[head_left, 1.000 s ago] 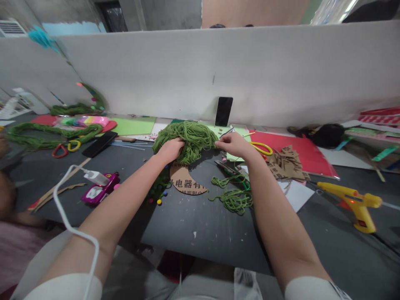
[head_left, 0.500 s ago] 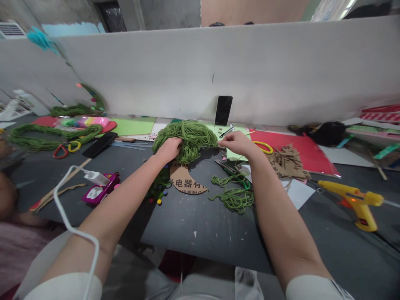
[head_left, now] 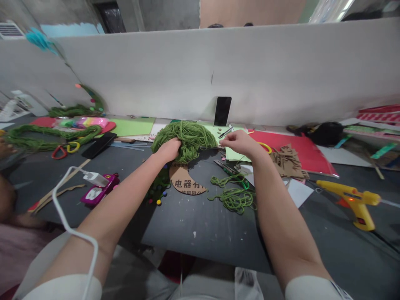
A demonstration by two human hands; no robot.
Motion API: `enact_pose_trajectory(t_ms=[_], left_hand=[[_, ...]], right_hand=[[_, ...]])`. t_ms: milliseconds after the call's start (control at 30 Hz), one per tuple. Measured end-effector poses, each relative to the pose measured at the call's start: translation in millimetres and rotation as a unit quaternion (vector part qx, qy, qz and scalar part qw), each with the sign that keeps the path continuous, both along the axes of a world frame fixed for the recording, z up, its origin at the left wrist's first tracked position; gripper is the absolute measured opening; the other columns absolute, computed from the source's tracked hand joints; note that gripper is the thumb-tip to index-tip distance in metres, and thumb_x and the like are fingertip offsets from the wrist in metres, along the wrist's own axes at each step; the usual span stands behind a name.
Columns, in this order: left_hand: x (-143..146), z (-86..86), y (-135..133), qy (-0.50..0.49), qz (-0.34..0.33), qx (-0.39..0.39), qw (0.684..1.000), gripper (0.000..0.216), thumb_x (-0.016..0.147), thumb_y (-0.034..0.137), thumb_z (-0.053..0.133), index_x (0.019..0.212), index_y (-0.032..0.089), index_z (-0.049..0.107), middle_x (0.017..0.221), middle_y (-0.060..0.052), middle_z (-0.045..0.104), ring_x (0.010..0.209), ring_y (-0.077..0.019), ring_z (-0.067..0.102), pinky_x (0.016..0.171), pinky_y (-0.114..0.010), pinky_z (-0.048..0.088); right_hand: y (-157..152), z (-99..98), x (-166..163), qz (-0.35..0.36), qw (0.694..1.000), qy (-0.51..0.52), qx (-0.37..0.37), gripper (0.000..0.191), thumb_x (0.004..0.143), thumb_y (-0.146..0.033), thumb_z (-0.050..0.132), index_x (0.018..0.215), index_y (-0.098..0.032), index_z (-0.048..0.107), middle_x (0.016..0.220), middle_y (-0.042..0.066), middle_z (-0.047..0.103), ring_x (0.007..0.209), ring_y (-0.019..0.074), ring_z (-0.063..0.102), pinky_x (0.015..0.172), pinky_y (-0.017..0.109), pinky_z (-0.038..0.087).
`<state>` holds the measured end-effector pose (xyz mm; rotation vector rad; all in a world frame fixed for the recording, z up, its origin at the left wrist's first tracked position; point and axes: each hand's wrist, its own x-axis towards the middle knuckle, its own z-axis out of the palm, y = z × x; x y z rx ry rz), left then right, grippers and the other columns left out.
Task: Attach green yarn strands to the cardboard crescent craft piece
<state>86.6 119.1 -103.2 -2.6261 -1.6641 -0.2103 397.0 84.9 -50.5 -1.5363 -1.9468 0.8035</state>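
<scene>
A thick bundle of green yarn (head_left: 190, 135) lies over a curved piece of printed cardboard (head_left: 184, 183), whose lower end is bare. My left hand (head_left: 170, 150) is closed on the left front of the bundle, its fingertips partly hidden in the strands. Just off the bundle's right edge, my right hand (head_left: 239, 142) is closed in a pinch. A thin green strand shows below its palm; what lies between the fingertips is too small to see clearly. Loose green yarn (head_left: 236, 200) and dark-bladed scissors (head_left: 229, 168) lie on the table below my right hand.
A yellow glue gun (head_left: 351, 196) lies at right, near red paper (head_left: 300, 152) and crumpled brown paper (head_left: 289, 160). A phone (head_left: 223, 111) leans on the partition. At left are a purple power strip (head_left: 100, 189), a white cable (head_left: 62, 212), another phone (head_left: 99, 145) and another person's arm (head_left: 8, 196).
My right hand has shifted very slightly right, still pinched. My left hand stays on the yarn bundle. The whole view has moved a little.
</scene>
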Motion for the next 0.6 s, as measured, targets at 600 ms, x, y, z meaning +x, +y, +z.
enact_pose_trajectory(t_ms=[600], left_hand=[[2,43.8,-57,-0.314,0.004,-0.023,0.949,0.015,0.086,0.031,0.066,0.087,0.017,0.073,0.091,-0.007,0.066,0.079,-0.0197,0.059,0.075,-0.036,0.049]], right_hand=[[-32,20.3,-63,0.073,0.978,0.046,0.192,0.016,0.089,-0.032,0.063,0.087,-0.017,0.068,0.092,0.009,0.070,0.089,0.0229,0.065,0.085,0.037,0.050]])
